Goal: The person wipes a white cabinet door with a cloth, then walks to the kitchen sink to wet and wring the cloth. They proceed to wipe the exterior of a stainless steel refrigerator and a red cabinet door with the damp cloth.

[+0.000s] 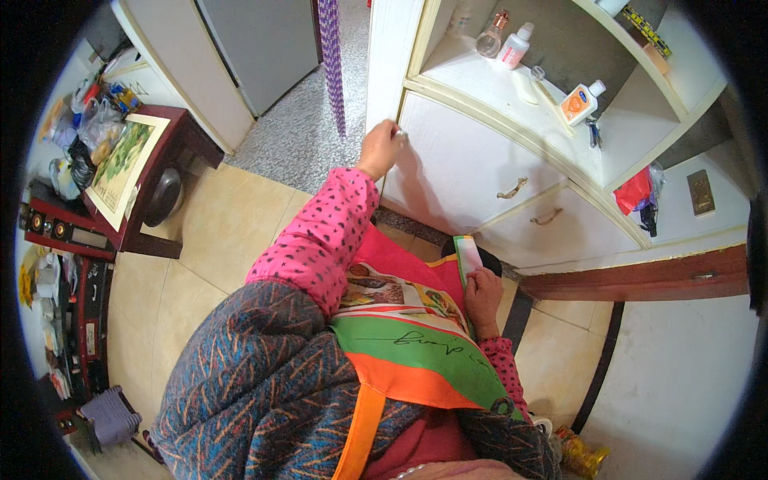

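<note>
My left hand [380,150] is stretched forward at the left edge of a white cabinet door [448,156]. Its fingers are curled closed, and a small pale bit shows at the fingertips, too small to name. Close to my body, my right hand [482,298] is closed on a flat white piece with a green edge [468,254]. Whether this piece belongs to my apron I cannot tell. The green, orange and pink printed apron [416,352] hangs over my front, with pink patterned sleeves [312,232] on both forearms.
Bottles [582,102] and small items stand on the open shelf [496,80] above two curved handles [512,189]. A purple woven strip [332,68] hangs by the grey door [264,48]. At left, a dark red table [172,124] holds bags and a picture. A wooden ledge [640,276] juts in at right.
</note>
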The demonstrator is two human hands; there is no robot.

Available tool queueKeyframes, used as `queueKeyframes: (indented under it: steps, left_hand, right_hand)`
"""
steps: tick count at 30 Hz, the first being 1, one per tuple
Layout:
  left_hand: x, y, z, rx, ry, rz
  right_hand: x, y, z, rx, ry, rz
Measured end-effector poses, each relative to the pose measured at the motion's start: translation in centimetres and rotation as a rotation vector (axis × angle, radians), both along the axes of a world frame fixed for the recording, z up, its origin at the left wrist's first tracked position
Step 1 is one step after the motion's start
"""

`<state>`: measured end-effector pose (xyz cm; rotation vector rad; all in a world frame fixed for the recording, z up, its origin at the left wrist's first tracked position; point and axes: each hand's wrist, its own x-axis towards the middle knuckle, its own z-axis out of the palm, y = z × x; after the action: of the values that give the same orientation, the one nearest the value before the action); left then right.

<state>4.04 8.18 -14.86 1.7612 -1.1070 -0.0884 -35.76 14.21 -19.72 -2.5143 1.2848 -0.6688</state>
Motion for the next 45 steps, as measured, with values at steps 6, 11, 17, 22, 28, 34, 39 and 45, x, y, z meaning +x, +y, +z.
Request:
queueKeyframes:
  steps: [6, 11, 17, 22, 28, 34, 39, 45]
  left_hand:
    - [-7.8, 3.3, -1.7, 0.137, 0.030, -0.531]
    - [-14.4, 6.5, -0.4, 0.210, 0.077, -0.964]
    - [-16.9, 8.6, 0.7, 0.395, 0.291, -1.061]
    - [-17.5, 8.9, -1.7, 0.222, 0.300, -1.089]
    - [-14.3, 5.8, 0.7, 0.159, 0.129, -0.883]
    - [-8.6, 6.1, -1.7, 0.334, 0.039, -0.721]
    - [-5.5, 11.9, -7.0, 0.444, -0.185, -0.719]
    - [-4.4, 14.4, -8.9, 0.559, -0.109, -0.832]
  right_hand:
    - [-0.2, -0.5, -0.2, 0.051, -0.041, -0.034]
    - [4.4, 1.0, 3.7, 0.501, -0.681, 0.079]
    - [3.3, 1.5, 4.1, 0.521, -0.585, 0.053]
    - [2.3, 1.6, 3.3, 0.405, -0.566, 0.062]
    - [-2.5, 0.1, 3.0, 0.517, -0.453, -0.211]
    - [-5.4, -1.8, 4.1, 0.754, -0.872, -0.268]
    - [-5.9, -4.7, 9.7, 0.624, -0.873, -0.278]
    - [-4.7, -10.2, 16.8, 0.235, -0.809, -0.249]
